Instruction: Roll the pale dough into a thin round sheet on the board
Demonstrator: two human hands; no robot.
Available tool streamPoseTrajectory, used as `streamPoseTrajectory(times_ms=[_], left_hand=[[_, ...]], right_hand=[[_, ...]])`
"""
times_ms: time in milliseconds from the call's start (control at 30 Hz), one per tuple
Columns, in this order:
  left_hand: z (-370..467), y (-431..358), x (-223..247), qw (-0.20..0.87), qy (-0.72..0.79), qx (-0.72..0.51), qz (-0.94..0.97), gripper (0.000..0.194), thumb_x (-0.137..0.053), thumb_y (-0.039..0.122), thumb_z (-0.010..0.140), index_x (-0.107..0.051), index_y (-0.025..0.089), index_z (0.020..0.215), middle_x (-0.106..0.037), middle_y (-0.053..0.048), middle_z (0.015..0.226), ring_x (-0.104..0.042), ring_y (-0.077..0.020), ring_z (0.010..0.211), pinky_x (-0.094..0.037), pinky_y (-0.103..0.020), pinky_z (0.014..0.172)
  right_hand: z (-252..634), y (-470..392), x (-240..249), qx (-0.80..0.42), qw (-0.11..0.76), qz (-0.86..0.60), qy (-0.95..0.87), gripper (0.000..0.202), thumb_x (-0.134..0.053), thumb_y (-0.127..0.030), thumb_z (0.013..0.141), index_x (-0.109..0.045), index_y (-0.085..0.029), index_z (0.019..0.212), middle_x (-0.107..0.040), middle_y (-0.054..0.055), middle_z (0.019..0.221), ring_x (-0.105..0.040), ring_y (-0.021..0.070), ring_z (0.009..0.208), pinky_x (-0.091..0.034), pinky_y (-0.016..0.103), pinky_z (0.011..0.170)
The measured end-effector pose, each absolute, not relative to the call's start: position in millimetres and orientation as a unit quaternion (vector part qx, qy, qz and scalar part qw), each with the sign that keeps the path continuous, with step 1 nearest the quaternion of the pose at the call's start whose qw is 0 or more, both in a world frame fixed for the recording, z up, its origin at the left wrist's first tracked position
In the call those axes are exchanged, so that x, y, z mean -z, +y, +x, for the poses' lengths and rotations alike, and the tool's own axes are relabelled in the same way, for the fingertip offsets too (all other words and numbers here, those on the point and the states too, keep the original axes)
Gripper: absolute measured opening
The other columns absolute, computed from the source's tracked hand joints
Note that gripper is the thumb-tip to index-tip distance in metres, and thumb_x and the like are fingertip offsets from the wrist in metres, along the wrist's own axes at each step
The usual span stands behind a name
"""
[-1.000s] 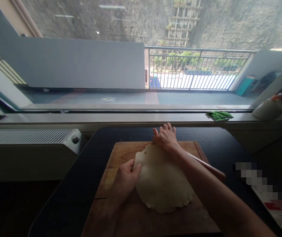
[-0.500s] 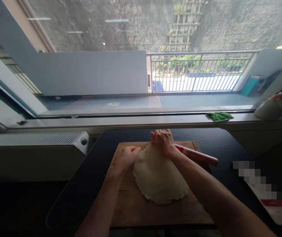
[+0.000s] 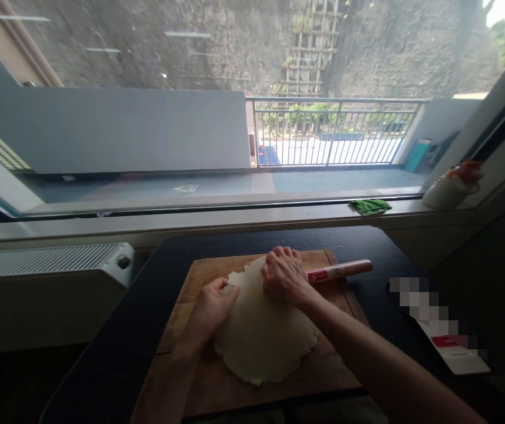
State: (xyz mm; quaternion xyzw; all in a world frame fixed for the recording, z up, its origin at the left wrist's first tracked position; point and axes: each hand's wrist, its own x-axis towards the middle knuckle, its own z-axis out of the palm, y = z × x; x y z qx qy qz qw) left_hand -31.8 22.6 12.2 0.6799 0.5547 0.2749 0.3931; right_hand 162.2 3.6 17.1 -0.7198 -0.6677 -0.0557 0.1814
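A pale, rolled-out sheet of dough (image 3: 261,335) with a ragged edge lies on the wooden board (image 3: 181,306). My left hand (image 3: 212,303) pinches the dough's upper left edge between thumb and fingers. Over the upper part of the sheet, my right hand (image 3: 284,274) is closed around the left part of a rolling pin (image 3: 343,270). The pin's right part, with a red and white label, sticks out beyond the dough over the board's right edge. Its left end is hidden under my hand.
The board rests on a black table (image 3: 124,330). A blurred-out package (image 3: 459,359) lies at the right. A green cloth (image 3: 370,206) and a white bottle with an orange top (image 3: 451,188) are on the windowsill. A white radiator (image 3: 49,277) stands at the left.
My right hand has come nearer over the dough, and the pin's outer end now points up to the right instead of down. My left hand now grips the dough edge lower down. The view has shifted right.
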Motion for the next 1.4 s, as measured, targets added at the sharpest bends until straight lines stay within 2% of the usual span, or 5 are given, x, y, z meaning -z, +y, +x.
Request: streamPoseTrajectory(times_ms=[133, 367, 600, 833, 1400], left_hand=[[-32, 26, -12, 0.463, 0.541, -0.260, 0.652, 0.032, -0.056, 0.042, 0.070, -0.064, 0.015, 0.085, -0.068, -0.004, 0.077, -0.061, -0.0180, 0.065, -0.043, -0.023, 0.055], [-37, 24, -8, 0.489, 0.521, -0.272, 0.644, 0.031, -0.054, 0.041, 0.073, -0.065, 0.015, 0.085, -0.069, -0.004, 0.079, -0.061, -0.0178, 0.068, -0.044, -0.022, 0.058], [-36, 25, -10, 0.500, 0.523, -0.274, 0.634, 0.032, -0.057, 0.039, 0.071, -0.067, 0.013, 0.088, -0.070, -0.006, 0.084, -0.063, -0.0200, 0.071, -0.045, -0.024, 0.060], [-35, 23, -6, 0.489, 0.521, -0.285, 0.639, 0.031, -0.055, 0.039, 0.074, -0.066, 0.014, 0.090, -0.069, -0.004, 0.080, -0.063, -0.0200, 0.072, -0.045, -0.024, 0.060], [-35, 23, -4, 0.488, 0.523, -0.281, 0.640, 0.032, -0.054, 0.038, 0.075, -0.066, 0.015, 0.094, -0.069, -0.003, 0.078, -0.063, -0.0191, 0.073, -0.045, -0.023, 0.060]], right_hand=[[159, 39, -27, 0.017, 0.181, -0.738, -0.650, 0.036, -0.032, -0.041, 0.089, -0.058, -0.018, 0.098, -0.055, 0.010, 0.107, -0.046, 0.0214, 0.101, -0.031, 0.035, 0.087], [149, -26, -11, 0.034, 0.196, -0.674, -0.711, 0.035, -0.034, -0.045, 0.088, -0.056, -0.022, 0.104, -0.048, 0.006, 0.123, -0.028, 0.0220, 0.124, -0.019, 0.037, 0.102], [163, 63, -22, 0.031, 0.175, -0.749, -0.638, 0.037, -0.033, -0.039, 0.089, -0.057, -0.016, 0.104, -0.049, 0.012, 0.121, -0.034, 0.0244, 0.120, -0.027, 0.038, 0.096], [150, 1, -5, 0.065, 0.199, -0.685, -0.697, 0.044, -0.033, -0.046, 0.088, -0.048, -0.021, 0.122, -0.046, 0.007, 0.129, -0.024, 0.0235, 0.128, -0.017, 0.039, 0.104], [162, 57, -13, 0.051, 0.189, -0.749, -0.633, 0.044, -0.027, -0.047, 0.090, -0.053, -0.020, 0.114, -0.047, 0.011, 0.125, -0.031, 0.0255, 0.123, -0.022, 0.042, 0.099]])
